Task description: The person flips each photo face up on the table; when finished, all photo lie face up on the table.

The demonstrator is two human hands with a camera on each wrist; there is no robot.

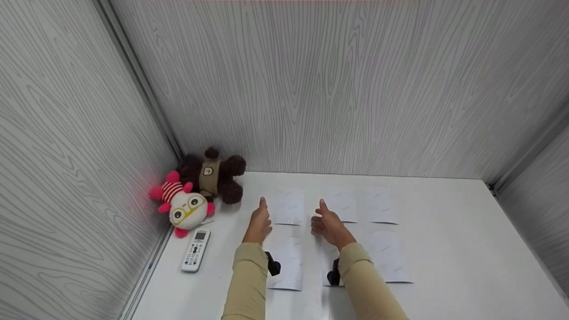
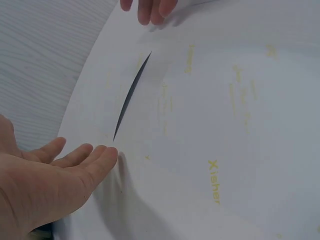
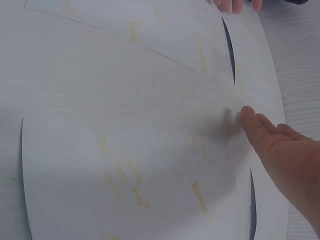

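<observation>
My left hand (image 1: 259,224) hovers over the white table with its fingers extended and nothing in it, just left of a white paper sheet (image 1: 290,206) in the back row. Across from it, my right hand (image 1: 331,227) is also empty, its fingers loosely spread, in front of another back-row sheet (image 1: 341,205). Both palms face inward. A front-row sheet (image 1: 288,269) lies beside my left forearm, and a second one (image 1: 328,279) is mostly hidden under my right forearm. Faint yellow print (image 2: 214,182) marks the sheets in the wrist views, and their near edges curl up slightly.
More sheets lie at the right, one in the back row (image 1: 380,205) and one in front (image 1: 391,258). A white remote control (image 1: 196,250), a pink-and-white plush toy (image 1: 189,211) and a brown plush bear (image 1: 211,175) sit at the left. Grey wood-grain panels (image 1: 302,89) enclose the table.
</observation>
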